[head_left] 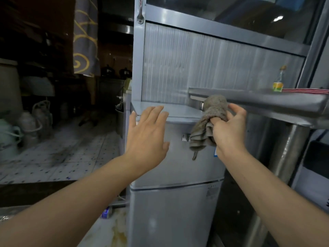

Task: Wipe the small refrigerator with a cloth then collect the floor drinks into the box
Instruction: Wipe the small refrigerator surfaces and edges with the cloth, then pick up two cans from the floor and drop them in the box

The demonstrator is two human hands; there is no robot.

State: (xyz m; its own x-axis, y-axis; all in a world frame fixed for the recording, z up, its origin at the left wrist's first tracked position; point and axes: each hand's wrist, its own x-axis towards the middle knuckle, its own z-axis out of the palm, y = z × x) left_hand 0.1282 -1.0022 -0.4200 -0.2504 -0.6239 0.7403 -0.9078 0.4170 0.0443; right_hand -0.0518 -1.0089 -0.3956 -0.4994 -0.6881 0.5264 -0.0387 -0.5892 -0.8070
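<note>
The small refrigerator was pale silver-grey. The cloth before it was dull grey-brown. Left of the refrigerator, the floor was white tile with blue dots, the can blue, and the curtain grey with yellow swirls.

A bunched grey-brown cloth hangs before the small silver two-door refrigerator's top edge.

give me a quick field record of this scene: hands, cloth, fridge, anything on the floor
left hand: open, fingers spread, in front of the fridge's top edge
right hand: grips the cloth
cloth: brown, bunched, hanging by the fridge's upper right corner
fridge: small, grey, two doors, both closed
floor: one can lying beside the fridge base
shelf: metal, to the right, carrying a bottle
</note>
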